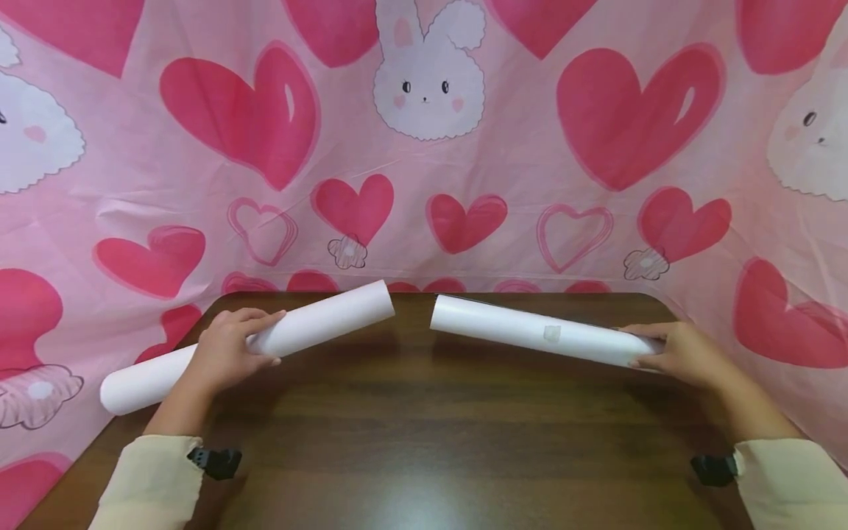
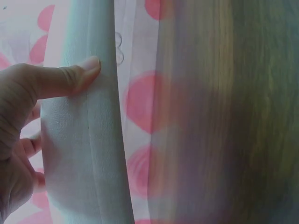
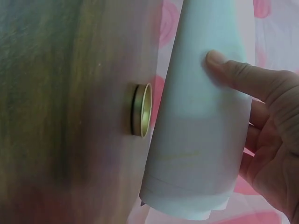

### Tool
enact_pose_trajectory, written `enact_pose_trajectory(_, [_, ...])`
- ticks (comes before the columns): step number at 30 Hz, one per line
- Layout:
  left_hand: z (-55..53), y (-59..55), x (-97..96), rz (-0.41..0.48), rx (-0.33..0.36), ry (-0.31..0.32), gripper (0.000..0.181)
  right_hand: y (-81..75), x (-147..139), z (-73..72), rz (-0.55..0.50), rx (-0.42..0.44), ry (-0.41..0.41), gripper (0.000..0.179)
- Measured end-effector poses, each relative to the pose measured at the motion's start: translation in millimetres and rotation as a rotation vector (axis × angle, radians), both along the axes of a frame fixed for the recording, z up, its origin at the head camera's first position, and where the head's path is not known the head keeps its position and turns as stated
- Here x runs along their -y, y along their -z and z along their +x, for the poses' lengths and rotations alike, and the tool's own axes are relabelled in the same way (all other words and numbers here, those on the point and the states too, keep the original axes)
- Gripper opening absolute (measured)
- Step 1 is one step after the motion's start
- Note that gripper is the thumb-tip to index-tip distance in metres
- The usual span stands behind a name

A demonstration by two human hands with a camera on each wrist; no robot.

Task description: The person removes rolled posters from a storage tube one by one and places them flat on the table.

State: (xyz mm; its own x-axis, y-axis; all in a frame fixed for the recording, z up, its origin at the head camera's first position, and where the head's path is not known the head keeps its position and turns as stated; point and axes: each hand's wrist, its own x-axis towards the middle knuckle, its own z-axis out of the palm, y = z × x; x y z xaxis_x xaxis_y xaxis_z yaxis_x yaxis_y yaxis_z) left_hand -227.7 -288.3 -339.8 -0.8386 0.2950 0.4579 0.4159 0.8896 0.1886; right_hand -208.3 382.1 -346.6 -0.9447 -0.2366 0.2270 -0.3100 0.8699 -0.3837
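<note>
My left hand [image 1: 228, 347] grips a long white paper roll [image 1: 331, 315] around its middle, with the thumb [image 2: 70, 79] on the near side and the fingers behind. That roll slants up to the right above the table. At the right, my right hand [image 1: 689, 355] holds a second white paper roll [image 1: 490, 322] near its right end, thumb against the near side. A small greyish patch [image 1: 553, 334] shows on this roll. The rolls' inner ends face each other across a gap, apart.
Beneath both rolls is a dark wooden table [image 1: 424, 434]. A gold-coloured ring-shaped thing [image 3: 141, 110] sits on it beside the right roll in the right wrist view. A pink cloth [image 1: 424, 162] with hearts and rabbits hangs behind and at both sides.
</note>
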Motion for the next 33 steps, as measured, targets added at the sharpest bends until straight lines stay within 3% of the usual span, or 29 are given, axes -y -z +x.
enact_pose_trajectory(6, [5.0,-1.0,16.5,0.022,0.008,-0.086,0.084,4.1,-2,2.7,-0.002,-0.005,0.005,0.057])
enact_pose_trajectory(18, [5.8,9.9,55.2,-0.001,0.126,-0.311,0.091,5.7,8,2.4,0.021,-0.017,0.004,0.059])
enact_pose_trajectory(25, [0.3,18.7,74.9,-0.015,0.225,-0.433,0.098,7.1,15,-0.2,0.019,-0.019,-0.013,0.057])
enact_pose_trajectory(33, [-6.7,24.6,94.7,0.006,0.285,-0.518,0.097,6.9,24,-1.0,0.020,-0.020,-0.024,0.056])
